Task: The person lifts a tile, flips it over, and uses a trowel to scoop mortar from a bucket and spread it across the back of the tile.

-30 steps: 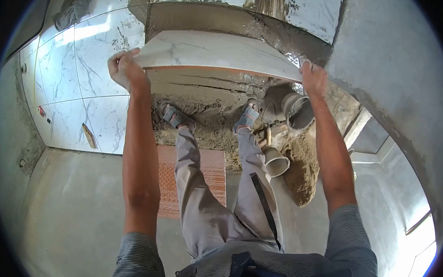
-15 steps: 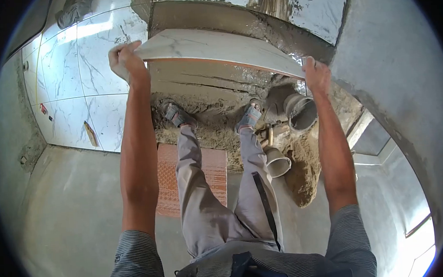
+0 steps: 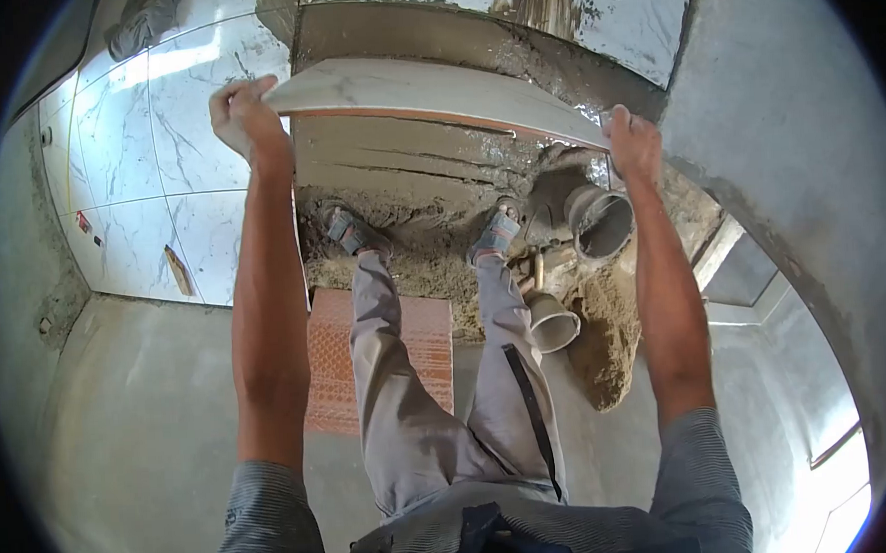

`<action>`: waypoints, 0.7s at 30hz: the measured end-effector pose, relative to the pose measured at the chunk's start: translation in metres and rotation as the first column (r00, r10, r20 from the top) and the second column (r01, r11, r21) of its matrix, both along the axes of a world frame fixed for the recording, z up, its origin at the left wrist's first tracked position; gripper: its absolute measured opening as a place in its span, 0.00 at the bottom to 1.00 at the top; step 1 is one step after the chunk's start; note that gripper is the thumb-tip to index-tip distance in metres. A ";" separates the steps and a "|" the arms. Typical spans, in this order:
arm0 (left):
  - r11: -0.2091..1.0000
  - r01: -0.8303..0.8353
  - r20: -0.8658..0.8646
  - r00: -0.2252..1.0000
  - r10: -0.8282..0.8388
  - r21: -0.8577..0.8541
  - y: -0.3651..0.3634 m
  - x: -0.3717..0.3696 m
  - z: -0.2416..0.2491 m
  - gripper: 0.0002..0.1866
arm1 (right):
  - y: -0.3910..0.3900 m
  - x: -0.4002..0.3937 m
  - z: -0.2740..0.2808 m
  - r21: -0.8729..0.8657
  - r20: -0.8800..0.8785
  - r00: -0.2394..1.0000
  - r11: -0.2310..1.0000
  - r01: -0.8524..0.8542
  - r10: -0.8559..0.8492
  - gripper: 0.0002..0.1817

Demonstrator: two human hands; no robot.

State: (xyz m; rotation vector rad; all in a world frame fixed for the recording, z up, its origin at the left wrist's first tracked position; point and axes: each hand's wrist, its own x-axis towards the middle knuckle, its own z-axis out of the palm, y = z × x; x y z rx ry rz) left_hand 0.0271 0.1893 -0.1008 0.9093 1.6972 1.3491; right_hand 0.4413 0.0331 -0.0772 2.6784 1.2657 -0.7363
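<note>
1. Left hand (image 3: 245,122) clamps the left edge of a marble-look floor tile (image 3: 423,92); right hand (image 3: 634,144) clamps its right edge. The wide grip keeps the slab level, face up.
2. Tile hangs in the air above the wet mortar bed (image 3: 408,173), not touching it, with the feet near the bed's front edge.
3. Laid tiles (image 3: 156,161) lie to the left of the bed; bucket (image 3: 599,223) and sand heap (image 3: 607,338) to the right.
4. Bare concrete floor (image 3: 150,422) lies nearer; one ridged tile (image 3: 333,367) lies back-up on it.
</note>
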 end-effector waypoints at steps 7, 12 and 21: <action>0.998 -0.070 0.055 0.996 0.069 0.009 0.007 0.014 0.006 0.06 | 0.011 0.021 -0.016 0.044 0.006 0.986 0.985 -0.168 0.168 0.27; 0.998 -0.051 0.068 0.996 0.053 -0.038 0.000 0.008 0.007 0.08 | 0.011 0.002 0.013 0.004 -0.044 0.998 0.999 -0.046 0.046 0.28; 0.996 -0.091 0.125 0.988 0.090 -0.003 0.004 0.008 0.007 0.02 | 0.015 0.009 -0.001 -0.088 0.000 0.999 0.995 0.049 -0.049 0.31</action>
